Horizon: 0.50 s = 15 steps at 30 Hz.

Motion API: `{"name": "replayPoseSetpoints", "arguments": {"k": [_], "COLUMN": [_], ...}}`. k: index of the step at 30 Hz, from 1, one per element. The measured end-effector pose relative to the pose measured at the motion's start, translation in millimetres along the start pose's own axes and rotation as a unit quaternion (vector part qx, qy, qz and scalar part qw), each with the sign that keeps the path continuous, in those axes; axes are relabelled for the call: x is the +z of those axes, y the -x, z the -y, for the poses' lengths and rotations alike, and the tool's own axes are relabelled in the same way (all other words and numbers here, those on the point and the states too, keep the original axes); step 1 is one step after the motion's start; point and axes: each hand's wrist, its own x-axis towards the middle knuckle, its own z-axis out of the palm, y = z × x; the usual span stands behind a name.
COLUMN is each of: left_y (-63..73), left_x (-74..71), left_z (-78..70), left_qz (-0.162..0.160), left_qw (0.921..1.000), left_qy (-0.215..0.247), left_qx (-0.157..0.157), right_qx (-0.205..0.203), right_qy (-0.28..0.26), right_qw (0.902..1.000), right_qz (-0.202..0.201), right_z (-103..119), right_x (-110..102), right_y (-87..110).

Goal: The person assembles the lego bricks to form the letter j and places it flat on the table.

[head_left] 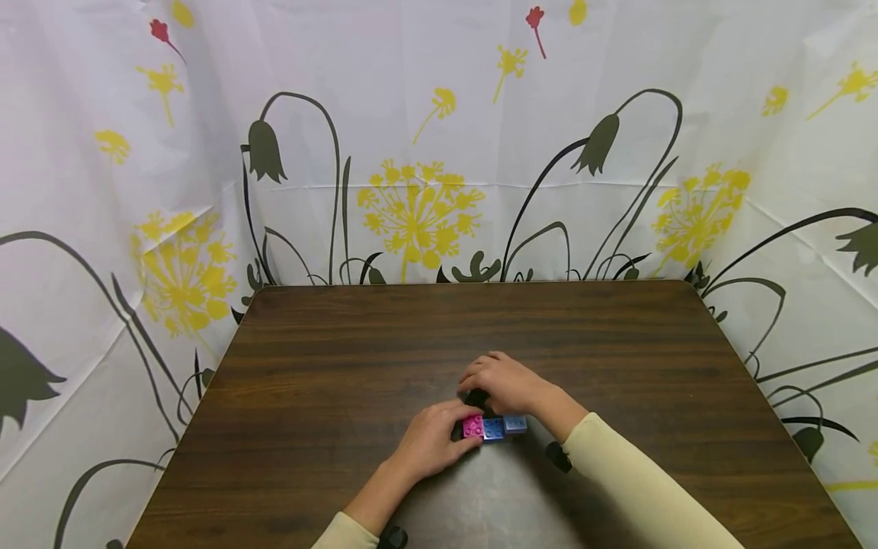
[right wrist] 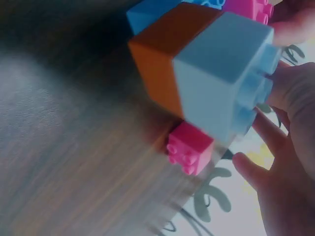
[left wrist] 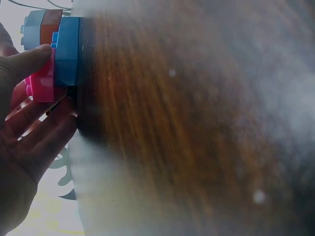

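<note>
My left hand [head_left: 430,441] pinches a pink brick [head_left: 473,427] between thumb and fingers. That brick sits on one end of a long blue brick [left wrist: 67,51] lying on the table. On the blue brick's other end, an orange brick [right wrist: 172,54] carries a light blue brick [right wrist: 221,73] on top. Just behind this stack hovers my right hand [head_left: 506,383], its fingers bent loosely downward and nothing seen in them. Near its fingertips, in the right wrist view, a second, smaller pink brick [right wrist: 191,147] lies on the table; my right hand hides it from the head view.
The stack stands on a brown wood-grain table [head_left: 329,358] with rounded far corners. A white curtain [head_left: 439,91] with yellow and grey flowers hangs along the table's back and sides. A small dark shape [head_left: 476,397] shows beneath my right fingers.
</note>
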Motion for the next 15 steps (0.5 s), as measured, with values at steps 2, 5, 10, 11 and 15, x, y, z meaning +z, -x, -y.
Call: {"name": "replayPoseSetpoints", "arguments": {"k": [2,5,10,11,15], "left_y": [0.7,1.5,2.0,1.9,2.0], "left_x": [-0.4,-0.6,-0.7,-0.8,-1.1], "left_z": [0.0,0.3,0.7,0.5,-0.5], "left_qz": [-0.002,-0.007,-0.012,-0.012,-0.01], "left_qw": [1.0,1.0,0.9999,0.9999,0.9999], "left_qy": [0.001,0.001,-0.004,-0.005,-0.005], "left_qx": [0.0,0.002,0.005,0.007,0.007], "right_qx": [-0.008,-0.019,-0.024,-0.023,-0.016], "right_qy": [0.017,0.054,0.101,0.104,0.093], "right_qw": [0.9998,0.9983,0.9942,0.9939,0.9951], "right_qz": [0.004,0.011,0.028,0.03,0.028], "right_z": [2,6,9,9,9], "right_x": [0,1,5,5,8], "right_y": [-3.7,-8.4,-13.0,-13.3,-13.0]}}
